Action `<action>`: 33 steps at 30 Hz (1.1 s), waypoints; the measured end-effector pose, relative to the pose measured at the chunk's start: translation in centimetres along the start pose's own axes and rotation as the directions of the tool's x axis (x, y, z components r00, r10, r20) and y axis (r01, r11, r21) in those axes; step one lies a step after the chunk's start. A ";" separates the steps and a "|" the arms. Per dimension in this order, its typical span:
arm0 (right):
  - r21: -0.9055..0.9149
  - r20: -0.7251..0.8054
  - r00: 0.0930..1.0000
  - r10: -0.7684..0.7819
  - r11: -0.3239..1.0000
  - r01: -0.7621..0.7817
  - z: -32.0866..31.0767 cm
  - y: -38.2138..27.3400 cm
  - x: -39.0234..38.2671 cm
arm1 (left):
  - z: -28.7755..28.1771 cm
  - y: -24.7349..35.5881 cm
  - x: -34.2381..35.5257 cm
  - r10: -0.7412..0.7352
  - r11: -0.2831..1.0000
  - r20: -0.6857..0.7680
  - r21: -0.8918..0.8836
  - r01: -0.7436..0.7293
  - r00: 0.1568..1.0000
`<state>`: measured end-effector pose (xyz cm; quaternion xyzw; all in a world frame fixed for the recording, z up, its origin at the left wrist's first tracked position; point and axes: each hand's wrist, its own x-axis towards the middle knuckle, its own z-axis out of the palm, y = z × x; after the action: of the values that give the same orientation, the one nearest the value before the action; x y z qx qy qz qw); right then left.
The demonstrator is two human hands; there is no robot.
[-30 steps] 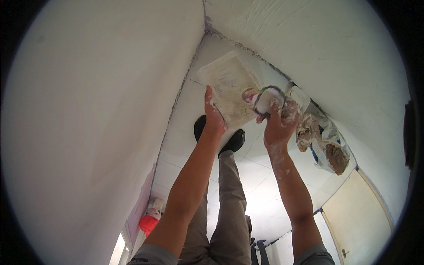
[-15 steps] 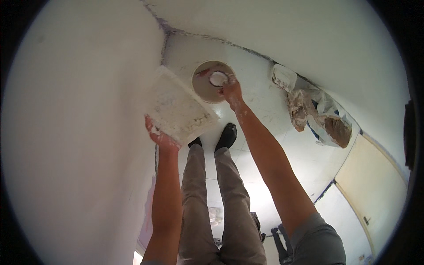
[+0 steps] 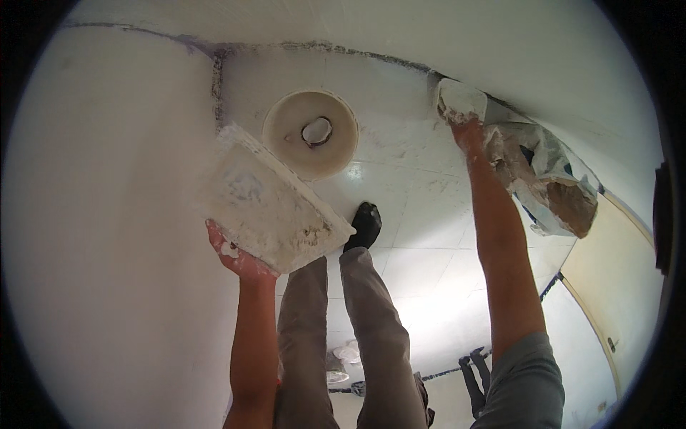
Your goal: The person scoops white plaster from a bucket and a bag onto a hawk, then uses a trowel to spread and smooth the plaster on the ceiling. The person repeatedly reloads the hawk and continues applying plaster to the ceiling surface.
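My left hand point(image 3: 243, 257), smeared with white, grips the near edge of a shallow off-white plaster tray point(image 3: 279, 207) and holds it tilted. The tray is coated with dried plaster. Beyond it on the floor stands a round pale bucket point(image 3: 279, 154), with a small white cup point(image 3: 316, 131) inside. My right hand point(image 3: 466, 129) reaches out to a whitish container point(image 3: 461, 96) against the wall on the far right. Its fingers are at that container, largely hidden, so their grip cannot be made out.
Crumpled plastic and brown paper bags point(image 3: 543, 168) lie along the right wall. A white wall point(image 3: 121, 179) rises close on my left. A pale door point(image 3: 607, 286) is at the right. Another person's dark-clothed legs point(image 3: 475, 375) show at the lower right.
My right hand has left the cup in the bucket and moved right to the whitish container. My left hand still holds the tray, which now appears slightly lower and left.
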<state>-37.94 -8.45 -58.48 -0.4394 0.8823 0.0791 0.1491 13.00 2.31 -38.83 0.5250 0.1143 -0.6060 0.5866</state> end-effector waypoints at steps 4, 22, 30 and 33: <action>0.018 0.112 0.992 -0.058 0.998 0.056 1.0 -1.7 1.4 | -1.8 -0.6 1.1 0.062 0.996 -0.012 0.063 -0.061 0.998; -0.329 0.304 0.951 -0.059 0.930 0.163 -8.8 -5.2 -2.4 | 9.3 1.1 -2.8 -0.128 0.991 0.226 0.073 0.115 0.966; 0.902 0.305 0.942 -0.140 -0.276 -0.333 -16.5 -5.4 -14.4 | 14.1 6.8 -10.1 -0.230 0.972 0.343 0.031 0.234 0.911; 0.748 0.164 0.849 -0.502 -0.498 -0.439 -22.9 -2.9 -21.3 | 17.0 8.8 -14.5 -0.267 0.962 0.402 0.055 0.268 0.876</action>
<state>-27.88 -0.40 -29.80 -0.0675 0.3828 -0.6156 0.6855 8.35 -4.46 -16.30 0.3661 0.0621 -0.7766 0.5089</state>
